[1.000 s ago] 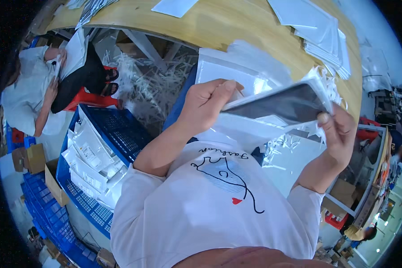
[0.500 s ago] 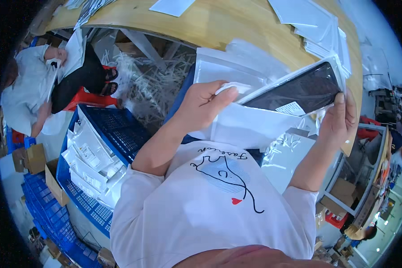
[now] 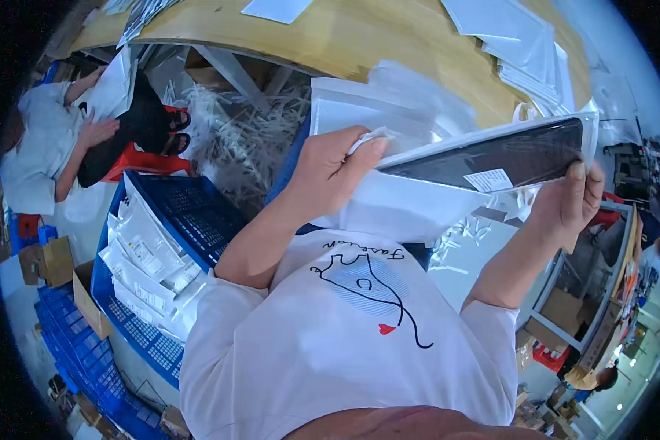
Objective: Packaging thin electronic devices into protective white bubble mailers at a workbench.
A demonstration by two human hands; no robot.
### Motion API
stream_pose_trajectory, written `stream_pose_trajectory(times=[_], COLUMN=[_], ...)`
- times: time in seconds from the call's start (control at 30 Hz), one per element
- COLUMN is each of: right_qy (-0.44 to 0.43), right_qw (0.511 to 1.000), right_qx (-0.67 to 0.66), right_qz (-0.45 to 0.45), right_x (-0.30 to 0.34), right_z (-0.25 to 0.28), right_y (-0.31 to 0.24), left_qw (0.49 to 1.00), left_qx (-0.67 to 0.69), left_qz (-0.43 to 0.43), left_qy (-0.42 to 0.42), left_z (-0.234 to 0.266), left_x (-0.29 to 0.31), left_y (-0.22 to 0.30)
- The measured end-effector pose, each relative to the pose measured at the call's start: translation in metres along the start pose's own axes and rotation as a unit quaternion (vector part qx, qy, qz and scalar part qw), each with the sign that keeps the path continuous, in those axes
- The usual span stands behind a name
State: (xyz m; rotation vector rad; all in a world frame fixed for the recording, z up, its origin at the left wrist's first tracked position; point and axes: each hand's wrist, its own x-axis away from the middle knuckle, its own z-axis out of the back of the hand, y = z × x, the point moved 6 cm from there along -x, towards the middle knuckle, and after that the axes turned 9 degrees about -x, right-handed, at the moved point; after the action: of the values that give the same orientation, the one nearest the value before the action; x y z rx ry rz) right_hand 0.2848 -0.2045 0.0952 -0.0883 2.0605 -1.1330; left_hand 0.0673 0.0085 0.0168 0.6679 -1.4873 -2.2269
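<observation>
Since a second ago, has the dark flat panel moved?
Yes. The dark flat panel, held by the right hand, has risen up the picture toward the paper stack on the wooden table.

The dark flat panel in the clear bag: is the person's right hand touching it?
Touching. The head view shows the right hand gripping the end of the dark flat panel, thumb pressed on its bagged edge, while the left hand pinches the other end.

- A curved wooden table point(image 3: 359, 44) is carrying stacks of clear plastic bags point(image 3: 521, 44) and a white sheet point(image 3: 275, 9).
- The floor point(image 3: 220, 147) beneath is bearing shredded white strips point(image 3: 235, 139) and a blue crate point(image 3: 191, 213).
</observation>
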Motion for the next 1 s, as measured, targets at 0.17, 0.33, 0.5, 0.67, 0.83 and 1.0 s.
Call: stream_pose_trajectory(times=[0.17,0.33,0.5,0.67,0.83,1.0], right_qy=[0.032,0.097,0.074,-0.038,0.114,-0.179], right_qw=[0.997,0.984,0.992,0.993,0.990,0.954], right_qx=[-0.060,-0.148,-0.082,0.106,0.078,0.152], right_qz=[0.019,-0.029,-0.057,-0.032,-0.028,-0.185], right_x=[-0.002,-0.007,0.003,0.006,-0.014,0.018], right_z=[0.005,-0.005,0.003,0.038,0.074,-0.021], right_y=[-0.002,0.009,0.026,-0.001,0.025,0.029], left_qw=[0.997,0.997,1.000,0.996,0.996,0.995], left_qx=[-0.056,-0.039,0.014,-0.036,-0.009,0.012], left_qz=[-0.055,-0.047,0.012,-0.080,-0.089,-0.096], left_qy=[-0.022,-0.047,0.004,0.003,-0.020,0.003], left_z=[0.000,-0.004,0.004,0.000,0.007,0.002], left_x=[0.000,-0.002,-0.001,-0.002,-0.005,-0.001], left_y=[0.009,0.013,0.001,0.001,0.007,-0.002])
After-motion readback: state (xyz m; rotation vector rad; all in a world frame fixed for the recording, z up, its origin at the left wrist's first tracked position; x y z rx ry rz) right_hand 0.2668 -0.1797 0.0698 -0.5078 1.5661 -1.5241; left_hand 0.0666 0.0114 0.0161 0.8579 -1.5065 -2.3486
